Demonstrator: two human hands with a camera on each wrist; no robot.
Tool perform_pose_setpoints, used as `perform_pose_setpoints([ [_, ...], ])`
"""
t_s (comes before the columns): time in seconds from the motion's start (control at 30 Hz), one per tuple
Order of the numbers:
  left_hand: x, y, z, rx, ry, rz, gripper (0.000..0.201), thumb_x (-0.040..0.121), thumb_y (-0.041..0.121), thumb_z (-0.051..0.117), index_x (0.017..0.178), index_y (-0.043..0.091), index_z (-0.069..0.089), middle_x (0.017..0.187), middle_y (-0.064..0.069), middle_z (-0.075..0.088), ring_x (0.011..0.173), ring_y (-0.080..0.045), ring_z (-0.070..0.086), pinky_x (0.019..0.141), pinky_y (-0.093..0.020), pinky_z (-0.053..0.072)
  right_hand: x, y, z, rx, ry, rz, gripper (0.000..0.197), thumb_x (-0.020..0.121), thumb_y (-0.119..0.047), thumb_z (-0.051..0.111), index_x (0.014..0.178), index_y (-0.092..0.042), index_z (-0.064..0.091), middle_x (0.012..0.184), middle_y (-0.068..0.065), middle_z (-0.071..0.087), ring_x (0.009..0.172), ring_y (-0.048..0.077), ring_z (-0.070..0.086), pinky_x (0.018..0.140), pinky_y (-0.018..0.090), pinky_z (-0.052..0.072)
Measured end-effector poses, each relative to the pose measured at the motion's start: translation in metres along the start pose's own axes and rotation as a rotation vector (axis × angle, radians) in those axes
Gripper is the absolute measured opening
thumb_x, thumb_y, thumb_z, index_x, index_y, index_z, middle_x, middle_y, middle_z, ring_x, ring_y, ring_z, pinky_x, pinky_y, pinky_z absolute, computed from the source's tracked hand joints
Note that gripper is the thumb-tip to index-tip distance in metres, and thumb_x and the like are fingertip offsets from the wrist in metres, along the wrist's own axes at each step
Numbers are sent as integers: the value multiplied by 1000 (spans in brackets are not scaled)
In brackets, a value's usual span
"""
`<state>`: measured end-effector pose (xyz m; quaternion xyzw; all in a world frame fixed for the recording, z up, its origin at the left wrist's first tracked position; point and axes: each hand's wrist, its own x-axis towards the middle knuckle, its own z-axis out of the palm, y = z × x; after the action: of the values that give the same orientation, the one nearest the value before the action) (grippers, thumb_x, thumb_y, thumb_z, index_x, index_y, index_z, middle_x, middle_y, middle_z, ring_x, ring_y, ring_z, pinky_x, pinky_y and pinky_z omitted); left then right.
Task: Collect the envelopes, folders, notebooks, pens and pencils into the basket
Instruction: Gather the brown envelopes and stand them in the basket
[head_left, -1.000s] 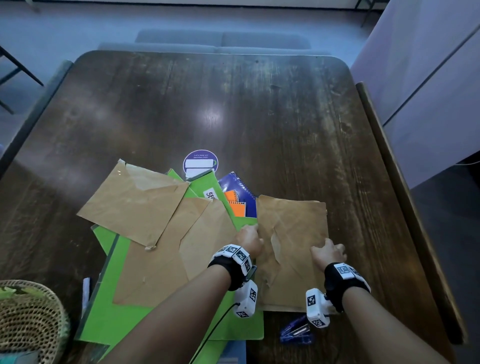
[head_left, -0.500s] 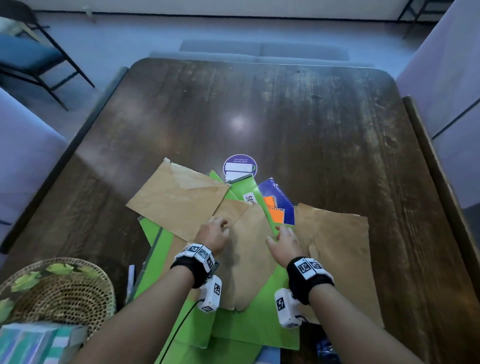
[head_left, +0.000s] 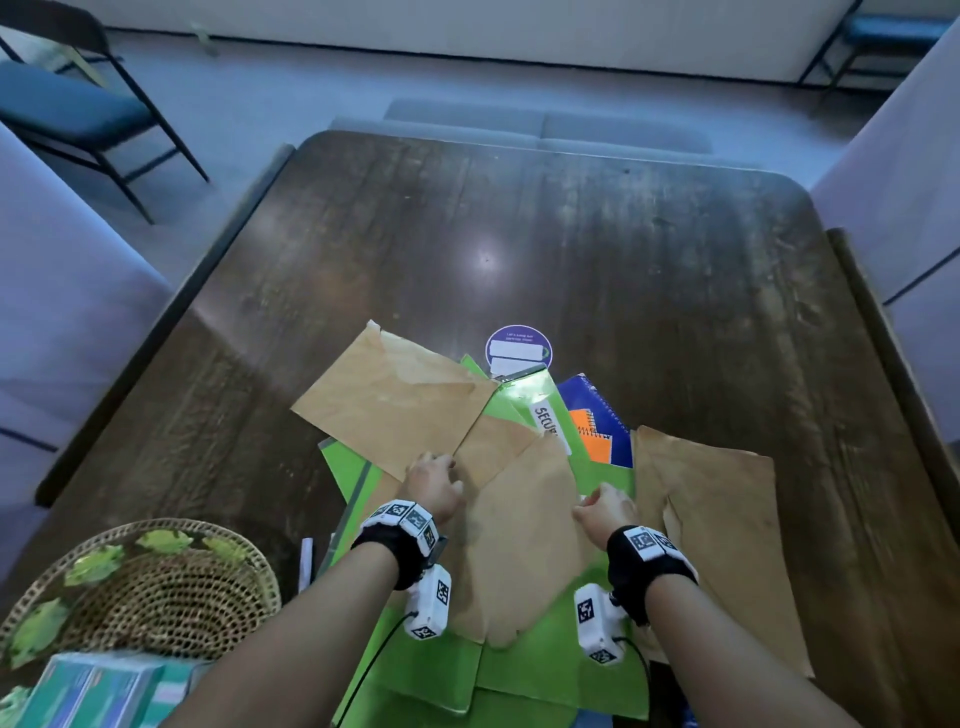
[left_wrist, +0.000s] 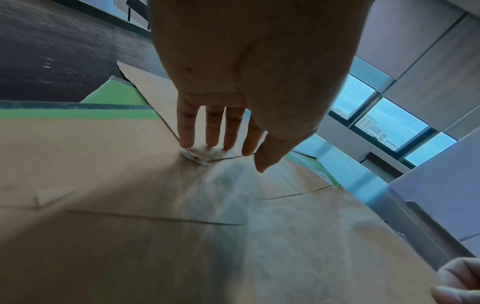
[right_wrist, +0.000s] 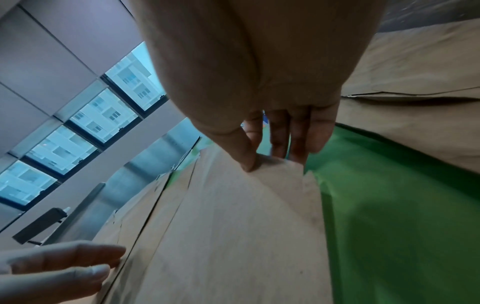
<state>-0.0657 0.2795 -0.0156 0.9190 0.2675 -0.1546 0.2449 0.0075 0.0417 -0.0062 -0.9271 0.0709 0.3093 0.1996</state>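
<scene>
A heap of brown envelopes and green folders (head_left: 540, 670) lies on the near part of the dark wooden table (head_left: 623, 249). My left hand (head_left: 441, 470) rests straight fingertips (left_wrist: 187, 142) on the left corner of the middle envelope (head_left: 519, 540), where it meets the upper-left envelope (head_left: 395, 405). My right hand (head_left: 597, 501) pinches that middle envelope's right edge, thumb (right_wrist: 246, 162) on top and fingers under it above the green folder (right_wrist: 389, 205). A blue notebook (head_left: 597, 402) and an orange notebook (head_left: 592, 439) peek out behind. The woven basket (head_left: 145, 597) stands at the near left.
A third brown envelope (head_left: 717, 530) lies to the right of my hands. A round purple sticker (head_left: 518, 351) sits behind the pile. Teal boxes (head_left: 98, 691) lie by the basket, with a white stick-like item (head_left: 306, 564) beside it. A chair (head_left: 67, 109) stands far left.
Both hands left the right envelope and moved left onto the middle envelope. The right hand now pinches its edge. The head view swung left, bringing the basket into sight.
</scene>
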Motion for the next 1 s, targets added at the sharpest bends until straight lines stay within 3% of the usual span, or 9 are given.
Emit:
perform_pose_setpoints([
  [0.17, 0, -6, -2, 42, -30, -17, 44, 91, 27, 56, 134, 19, 55, 133, -12, 48, 126, -31, 44, 105, -38, 40, -9, -4, -12, 46, 56, -10, 12, 89, -2, 46, 95, -13, 45, 100, 17, 56, 89, 30, 51, 81, 36, 45],
  [0.3, -3, -1, 1, 53, -8, -104, 49, 89, 34, 63, 134, 20, 49, 139, -11, 39, 128, -31, 41, 100, -42, 45, -17, 2, -42, 17, 186, 3, 19, 87, -5, 44, 102, -17, 49, 94, 10, 57, 95, 35, 58, 77, 35, 44],
  [0.37, -8, 6, 2, 58, -23, -168, 54, 88, 37, 66, 134, 18, 45, 137, -14, 39, 125, -32, 45, 95, -41, 47, -18, 4, -53, 35, 213, 34, 22, 87, -7, 45, 104, -20, 50, 92, 7, 52, 93, 33, 56, 76, 33, 39],
  [0.47, -13, 20, 8, 9, -94, -241, 63, 86, 36, 69, 135, 13, 38, 134, -17, 42, 120, -35, 52, 92, -39, 48, -18, 0, -59, 79, 252, 35, 16, 89, -16, 48, 101, -21, 55, 96, 8, 59, 87, 29, 51, 76, 32, 39],
  [0.53, -13, 28, 12, -33, -131, -270, 64, 85, 32, 69, 135, 10, 36, 134, -19, 42, 120, -37, 53, 94, -40, 47, -18, -5, -55, 162, 216, -24, 11, 93, -27, 52, 96, -19, 60, 97, 5, 68, 82, 25, 57, 72, 30, 41],
  [0.63, -12, 36, 12, -99, -164, -287, 63, 85, 22, 65, 136, 8, 32, 137, -21, 41, 124, -40, 48, 96, -41, 45, -19, -13, -38, 371, -23, -84, 36, 101, -46, 43, 93, -17, 64, 91, 8, 72, 66, 20, 62, 60, 28, 43],
  [0.73, -11, 38, 13, -128, -151, -269, 61, 86, 12, 59, 138, 5, 29, 135, -21, 43, 122, -39, 50, 95, -41, 44, -13, -9, -27, 312, -55, -94, 32, 102, -35, 43, 96, -16, 69, 105, 8, 70, 85, 21, 60, 78, 34, 48],
  [0.83, -9, 34, 17, -188, -128, -238, 45, 90, 9, 53, 131, 1, 36, 127, -23, 54, 116, -38, 55, 87, -39, 44, -9, 8, -21, 53, 104, 2, 33, 93, -23, 52, 125, -19, 58, 129, 9, 51, 118, 29, 51, 100, 36, 41],
  [1.0, -10, 27, 15, -293, -180, -140, 20, 89, 7, 53, 107, 13, 60, 115, -11, 68, 106, -30, 62, 87, -31, 48, 2, 28, -11, 69, 33, 71, 56, 90, -29, 62, 140, -14, 42, 138, 13, 45, 124, 31, 51, 102, 39, 43],
])
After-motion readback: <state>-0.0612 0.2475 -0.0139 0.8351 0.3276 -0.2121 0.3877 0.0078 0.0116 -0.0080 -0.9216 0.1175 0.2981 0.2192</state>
